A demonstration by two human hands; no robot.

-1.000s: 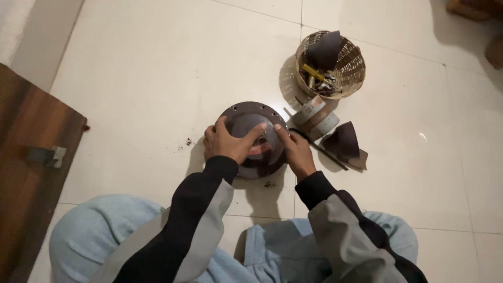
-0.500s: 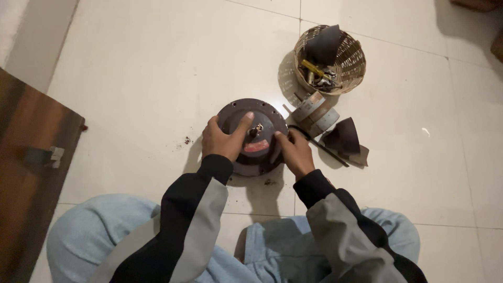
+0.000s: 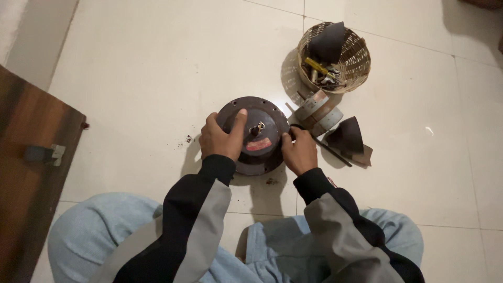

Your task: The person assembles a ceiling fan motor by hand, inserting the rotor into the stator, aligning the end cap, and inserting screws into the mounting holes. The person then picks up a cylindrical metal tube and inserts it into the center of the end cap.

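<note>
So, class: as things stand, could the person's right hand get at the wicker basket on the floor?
Probably yes. The right hand rests on the rim of the round dark metal housing, and the wicker basket sits up and to its right. Only a low grey cylindrical part lies between, and the hand could pass over it.

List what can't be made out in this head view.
- Round motor housing: left and right edges covered by the left hand and right hand.
- Basket contents: small, dim, partly under a dark cone-shaped piece.
- Wooden panel: cut off by the left edge.
- Underside of the housing: against the floor.
</note>
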